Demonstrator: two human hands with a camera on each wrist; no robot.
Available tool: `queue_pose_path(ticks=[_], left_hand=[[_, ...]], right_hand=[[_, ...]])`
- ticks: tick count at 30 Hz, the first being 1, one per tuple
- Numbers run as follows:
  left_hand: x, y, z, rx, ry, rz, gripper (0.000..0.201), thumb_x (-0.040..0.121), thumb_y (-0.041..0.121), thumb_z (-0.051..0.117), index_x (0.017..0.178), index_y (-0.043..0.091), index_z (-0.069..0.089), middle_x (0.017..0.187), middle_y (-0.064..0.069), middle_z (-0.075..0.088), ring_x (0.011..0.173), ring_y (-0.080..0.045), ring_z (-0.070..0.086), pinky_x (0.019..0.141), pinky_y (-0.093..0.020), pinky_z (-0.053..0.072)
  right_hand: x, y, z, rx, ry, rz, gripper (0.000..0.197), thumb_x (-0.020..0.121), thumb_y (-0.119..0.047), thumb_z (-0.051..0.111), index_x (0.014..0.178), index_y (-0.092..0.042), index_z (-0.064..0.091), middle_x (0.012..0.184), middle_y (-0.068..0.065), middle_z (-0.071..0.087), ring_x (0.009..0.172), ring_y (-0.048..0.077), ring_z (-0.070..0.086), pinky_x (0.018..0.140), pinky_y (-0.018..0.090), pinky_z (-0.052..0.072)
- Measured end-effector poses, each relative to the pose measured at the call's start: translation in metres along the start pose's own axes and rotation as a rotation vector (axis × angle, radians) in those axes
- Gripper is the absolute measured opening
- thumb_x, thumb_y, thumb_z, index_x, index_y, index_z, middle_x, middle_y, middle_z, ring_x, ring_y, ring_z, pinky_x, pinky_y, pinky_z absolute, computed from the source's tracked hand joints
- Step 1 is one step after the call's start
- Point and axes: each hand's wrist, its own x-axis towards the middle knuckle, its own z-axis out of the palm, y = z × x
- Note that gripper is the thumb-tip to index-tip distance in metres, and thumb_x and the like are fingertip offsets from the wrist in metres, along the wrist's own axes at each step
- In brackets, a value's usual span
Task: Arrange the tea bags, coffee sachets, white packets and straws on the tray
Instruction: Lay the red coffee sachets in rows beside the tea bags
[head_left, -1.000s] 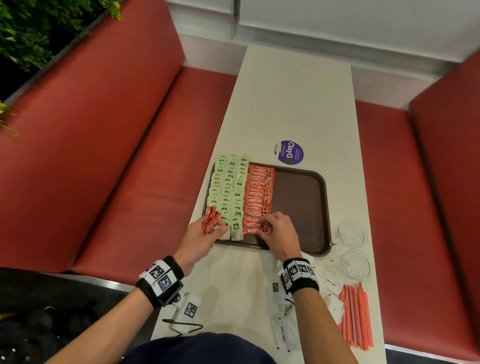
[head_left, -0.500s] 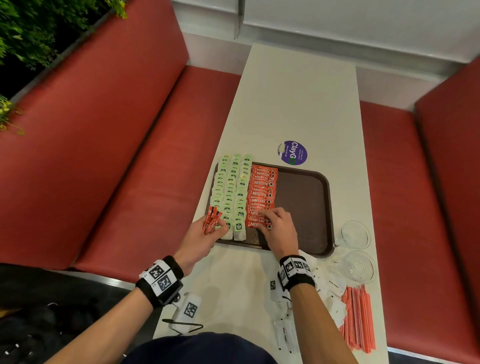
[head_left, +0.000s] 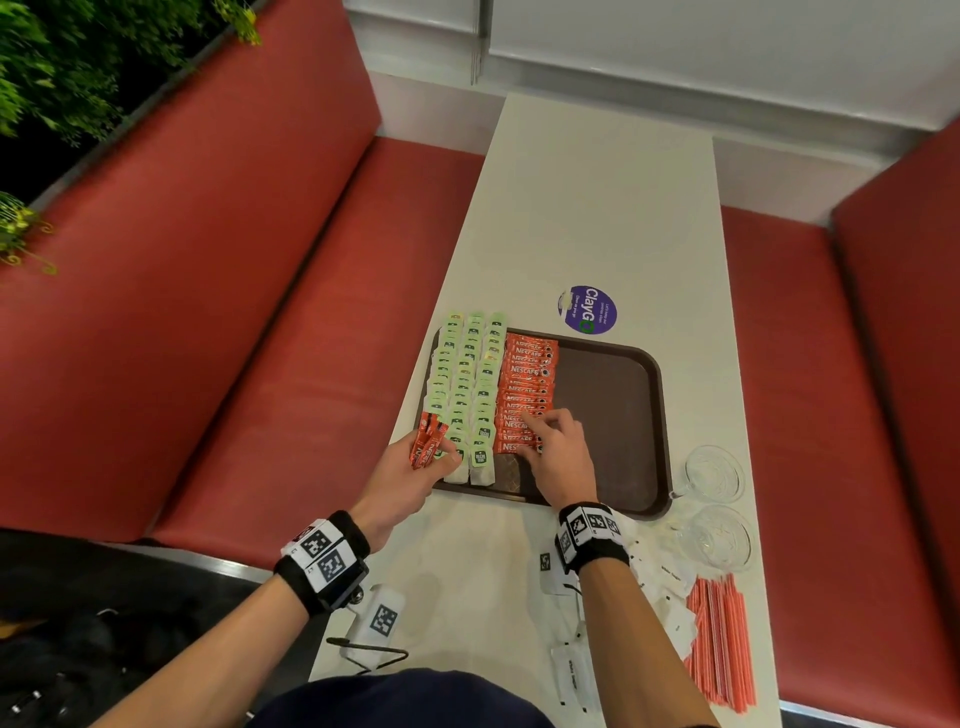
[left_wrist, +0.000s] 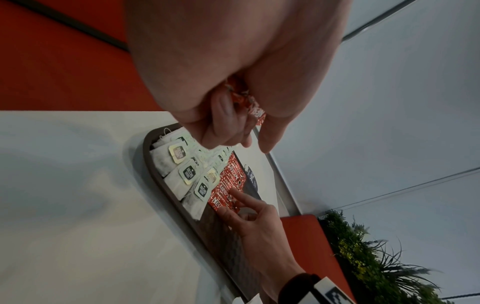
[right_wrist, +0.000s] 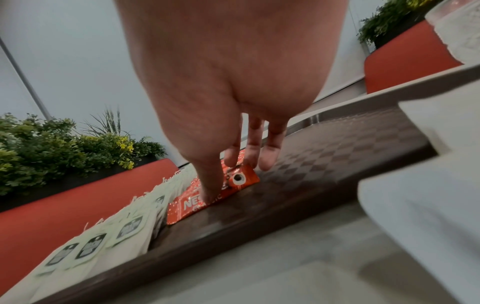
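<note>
Pressing flat fingertips, my right hand (head_left: 558, 454) has slid up the coffee sachets (head_left: 524, 395) row on the tray (head_left: 613, 415), seating the newest; my left hand (head_left: 410, 475) still pinches spare sachets (head_left: 427, 440).

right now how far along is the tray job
Done: three rows of tea bags fill the tray's left side. In hand: the Nescafe sachet column is nearly complete; the right hand presses its near end, and the left hand grips spare sachets. Left: white packets and straws lie on the table.
</note>
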Motion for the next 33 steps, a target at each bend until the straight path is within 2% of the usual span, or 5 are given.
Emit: queue_pose_path(ticks=[8, 13, 16, 23, 33], left_hand=[[0.001, 0.0, 0.001, -0.295, -0.135, -0.096, 0.013, 0.108, 0.02, 0.061, 0.121, 0.019, 0.061, 0.076, 0.005, 0.044, 0.062, -0.012, 0.026, 0.048, -0.023, 0.021], [-0.002, 0.005, 0.004, -0.381, -0.232, -0.079, 0.017, 0.114, 0.022, 0.051, 0.124, 0.011, 0.058, 0.08, -0.003, 0.048, 0.063, -0.013, 0.033, 0.048, -0.022, 0.022], [-0.004, 0.007, 0.007, -0.234, -0.266, 0.011, 0.03, 0.112, 0.035, 0.055, 0.131, 0.012, 0.06, 0.082, -0.006, 0.054, 0.062, -0.013, 0.035, 0.049, -0.022, 0.023], [-0.008, 0.012, 0.009, -0.127, -0.241, 0.062, 0.037, 0.108, 0.051, 0.056, 0.131, 0.023, 0.066, 0.084, -0.006, 0.06, 0.06, -0.01, 0.038, 0.053, -0.024, 0.021], [-0.006, 0.01, 0.003, -0.206, -0.137, 0.184, 0.028, 0.102, 0.025, 0.072, 0.122, 0.005, 0.072, 0.066, 0.009, 0.05, 0.055, -0.011, 0.025, 0.047, -0.023, 0.022]], right_hand=[[-0.007, -0.011, -0.015, 0.065, 0.118, 0.024, 0.052, 0.098, -0.044, 0.077, 0.147, -0.031, 0.064, 0.133, -0.004, 0.056, 0.121, 0.018, 0.05, 0.098, 0.043, 0.055], [-0.029, -0.06, -0.058, 0.554, 0.096, 0.011, 0.021, 0.104, -0.044, 0.072, 0.12, -0.031, 0.078, 0.107, -0.016, 0.075, 0.097, 0.004, 0.07, 0.087, 0.03, 0.059], [-0.048, -0.091, -0.08, 0.857, -0.084, 0.039, 0.018, 0.104, -0.043, 0.072, 0.111, -0.028, 0.08, 0.099, -0.007, 0.08, 0.083, 0.011, 0.074, 0.076, 0.035, 0.062], [-0.062, -0.095, -0.094, 1.181, -0.075, 0.11, 0.012, 0.105, -0.021, 0.073, 0.106, -0.008, 0.073, 0.083, 0.014, 0.069, 0.066, 0.02, 0.059, 0.061, 0.03, 0.051], [-0.079, -0.082, -0.104, 1.313, -0.174, 0.111, 0.024, 0.098, -0.011, 0.079, 0.114, 0.002, 0.068, 0.105, 0.03, 0.076, 0.088, 0.038, 0.074, 0.087, 0.048, 0.064]])
